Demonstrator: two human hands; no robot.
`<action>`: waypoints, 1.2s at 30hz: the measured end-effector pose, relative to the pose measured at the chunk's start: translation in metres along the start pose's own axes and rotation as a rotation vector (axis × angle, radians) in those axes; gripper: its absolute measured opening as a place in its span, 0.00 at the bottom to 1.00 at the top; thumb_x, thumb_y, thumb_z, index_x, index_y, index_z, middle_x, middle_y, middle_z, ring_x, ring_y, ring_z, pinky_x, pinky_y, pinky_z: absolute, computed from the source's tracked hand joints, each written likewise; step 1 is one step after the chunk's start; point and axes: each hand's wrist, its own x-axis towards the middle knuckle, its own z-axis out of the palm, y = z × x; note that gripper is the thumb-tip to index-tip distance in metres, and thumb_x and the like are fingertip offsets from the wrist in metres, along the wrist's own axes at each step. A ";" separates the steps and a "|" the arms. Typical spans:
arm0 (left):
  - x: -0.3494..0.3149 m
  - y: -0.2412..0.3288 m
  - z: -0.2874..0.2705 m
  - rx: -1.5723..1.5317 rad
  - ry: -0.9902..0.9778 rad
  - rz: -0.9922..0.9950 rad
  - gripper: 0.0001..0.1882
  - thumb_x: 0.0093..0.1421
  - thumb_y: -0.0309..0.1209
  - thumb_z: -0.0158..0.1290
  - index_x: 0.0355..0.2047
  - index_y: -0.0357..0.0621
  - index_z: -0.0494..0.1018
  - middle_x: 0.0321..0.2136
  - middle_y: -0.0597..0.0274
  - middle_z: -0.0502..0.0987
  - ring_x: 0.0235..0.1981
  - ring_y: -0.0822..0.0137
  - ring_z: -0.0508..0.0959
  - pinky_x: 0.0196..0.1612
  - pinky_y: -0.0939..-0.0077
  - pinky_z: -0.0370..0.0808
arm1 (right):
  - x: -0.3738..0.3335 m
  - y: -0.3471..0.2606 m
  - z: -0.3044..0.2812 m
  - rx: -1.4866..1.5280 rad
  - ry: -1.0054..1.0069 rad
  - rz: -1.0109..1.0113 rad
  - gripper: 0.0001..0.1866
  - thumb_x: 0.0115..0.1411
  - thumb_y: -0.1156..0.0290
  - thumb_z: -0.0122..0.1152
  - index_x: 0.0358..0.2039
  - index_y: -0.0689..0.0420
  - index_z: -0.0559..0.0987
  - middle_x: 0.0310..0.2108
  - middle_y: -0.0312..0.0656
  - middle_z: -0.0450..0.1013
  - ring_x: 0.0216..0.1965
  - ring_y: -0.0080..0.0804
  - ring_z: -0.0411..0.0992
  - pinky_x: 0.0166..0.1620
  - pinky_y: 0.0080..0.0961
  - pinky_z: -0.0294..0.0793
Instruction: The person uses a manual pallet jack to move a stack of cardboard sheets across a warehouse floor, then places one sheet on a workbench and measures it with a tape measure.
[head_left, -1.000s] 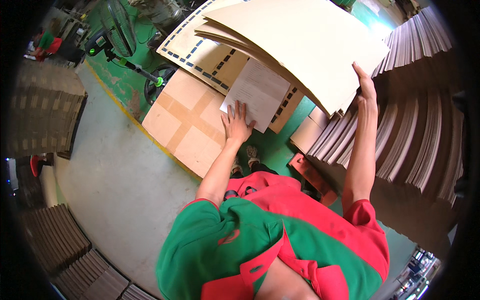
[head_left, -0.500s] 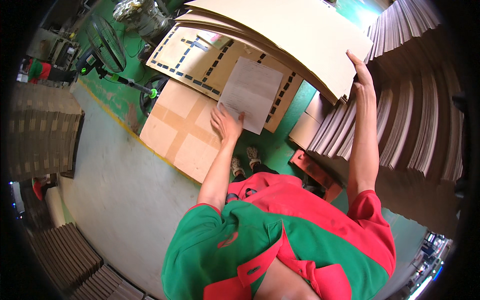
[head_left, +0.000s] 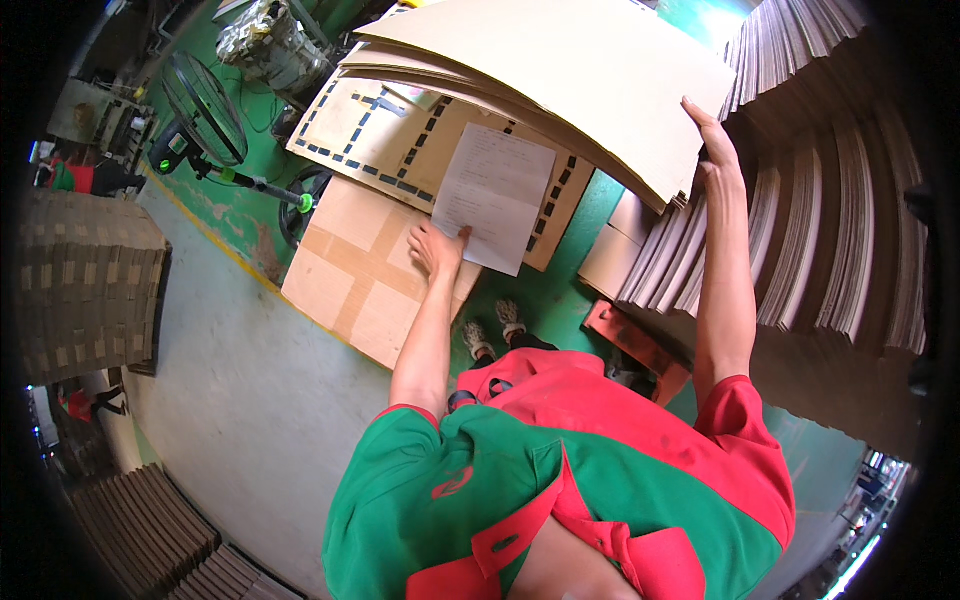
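Observation:
My right hand point(head_left: 716, 145) grips the near right edge of a small stack of large cardboard sheets point(head_left: 570, 70), thumb along the top face and fingers out of sight beneath. These sheets are raised and slightly bowed over a board table point(head_left: 405, 155) marked with black dashes. On that board lies a white printed paper point(head_left: 496, 190), its lower end overhanging the near edge. My left hand point(head_left: 437, 250) rests at the paper's lower left corner with fingers apart, the thumb on or beside the paper. Under the hand is a taped cardboard box point(head_left: 360, 270).
Tall stacks of cardboard point(head_left: 790, 220) stand close on my right, above a red metal frame point(head_left: 638, 345). A floor fan point(head_left: 205, 110) stands at the far left. More cardboard stacks point(head_left: 95, 280) line the left side. People are in the left background.
My left hand has shifted slightly left and down along the paper's corner. The right hand keeps its hold on the sheets. The whole view has shifted a little.

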 end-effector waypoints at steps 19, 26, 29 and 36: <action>-0.008 0.017 -0.002 0.007 0.023 -0.045 0.42 0.44 0.48 0.70 0.52 0.36 0.64 0.49 0.44 0.68 0.55 0.45 0.65 0.58 0.49 0.61 | 0.002 -0.006 -0.014 -0.040 -0.026 -0.005 0.23 0.62 0.62 0.62 0.52 0.63 0.72 0.46 0.46 0.75 0.44 0.34 0.75 0.48 0.33 0.77; -0.018 -0.066 -0.017 -0.594 0.002 0.076 0.22 0.60 0.31 0.57 0.52 0.34 0.68 0.44 0.42 0.77 0.47 0.50 0.78 0.53 0.61 0.71 | -0.012 0.033 -0.010 0.025 -0.096 -0.032 0.26 0.62 0.61 0.61 0.55 0.64 0.71 0.51 0.46 0.73 0.50 0.36 0.72 0.54 0.33 0.73; -0.056 -0.174 -0.042 -0.608 0.354 -0.259 0.18 0.62 0.27 0.54 0.51 0.32 0.69 0.43 0.47 0.77 0.45 0.54 0.77 0.52 0.62 0.71 | -0.027 0.092 0.000 0.046 -0.011 -0.008 0.29 0.63 0.59 0.60 0.59 0.64 0.68 0.56 0.45 0.70 0.55 0.36 0.69 0.58 0.34 0.70; -0.236 -0.407 -0.075 -0.608 0.723 -0.855 0.30 0.53 0.21 0.52 0.58 0.28 0.62 0.53 0.40 0.71 0.52 0.49 0.74 0.57 0.62 0.70 | -0.046 0.254 0.031 -0.346 0.004 0.302 0.42 0.61 0.46 0.60 0.55 0.78 0.66 0.53 0.56 0.70 0.52 0.46 0.72 0.50 0.43 0.78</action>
